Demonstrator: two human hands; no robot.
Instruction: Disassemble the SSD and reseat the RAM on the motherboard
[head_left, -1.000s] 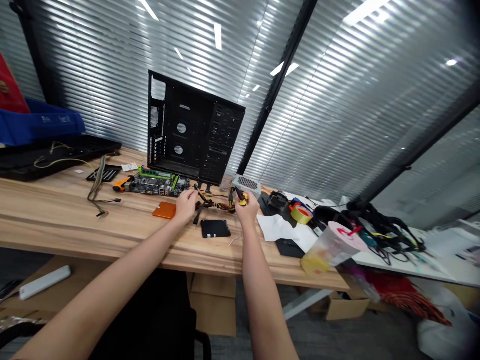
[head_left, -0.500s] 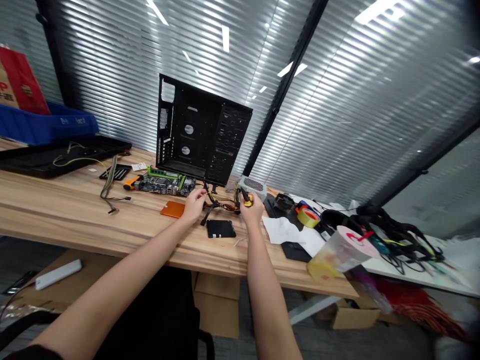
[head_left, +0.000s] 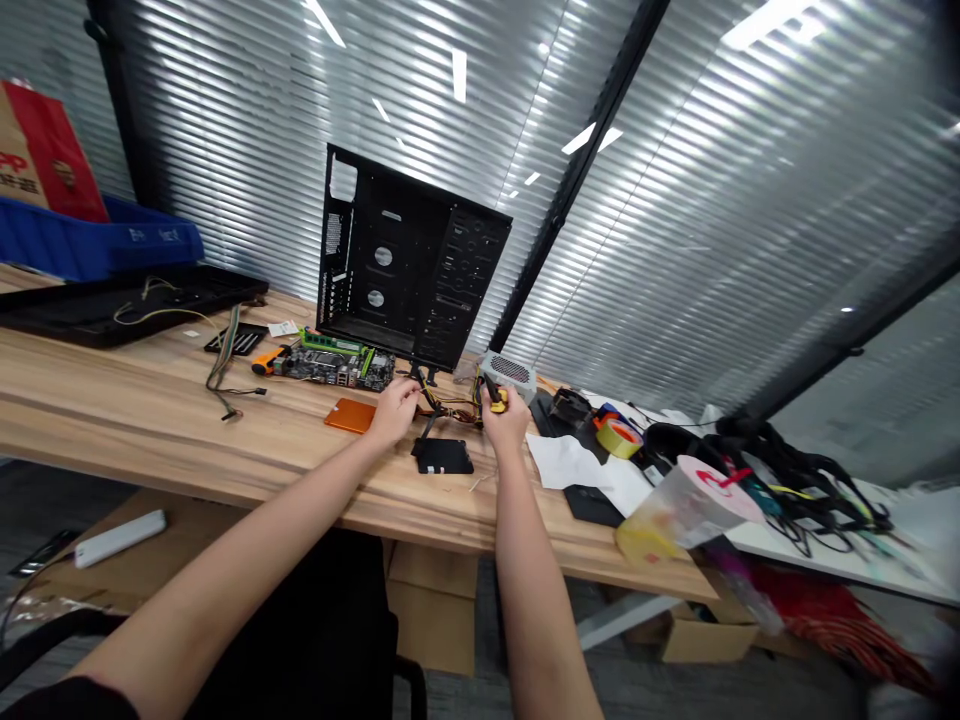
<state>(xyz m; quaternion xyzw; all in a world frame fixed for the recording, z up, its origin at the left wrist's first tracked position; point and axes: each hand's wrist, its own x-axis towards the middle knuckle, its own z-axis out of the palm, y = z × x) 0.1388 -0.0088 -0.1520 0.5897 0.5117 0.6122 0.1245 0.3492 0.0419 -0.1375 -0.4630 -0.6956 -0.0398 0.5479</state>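
Observation:
My right hand [head_left: 506,415] grips a small yellow-and-black handled tool [head_left: 497,400] right in front of a silver power supply unit [head_left: 510,375] with a grille on top. My left hand [head_left: 395,412] sits just left of a bundle of yellow, red and black power cables [head_left: 450,408], its fingers at the cables' edge. Whether it holds one is hidden. A black solid-state drive [head_left: 444,457] lies below the cables, and an orange drive [head_left: 350,416] lies under my left fingers' side. Behind them stand a green-trimmed motherboard [head_left: 337,365] and an open black PC case [head_left: 409,260].
The wooden table [head_left: 150,400] also carries an orange-handled tool [head_left: 268,360], a black tray [head_left: 127,310], a tape roll [head_left: 619,437], white paper [head_left: 570,462] and a plastic cup [head_left: 690,510]. A blue crate [head_left: 97,245] stands at far left; cardboard boxes [head_left: 431,610] sit underneath.
Both hands have shifted slightly right, closer to the cables and power supply. The whole view has also swung, so the table objects sit further right in the frame.

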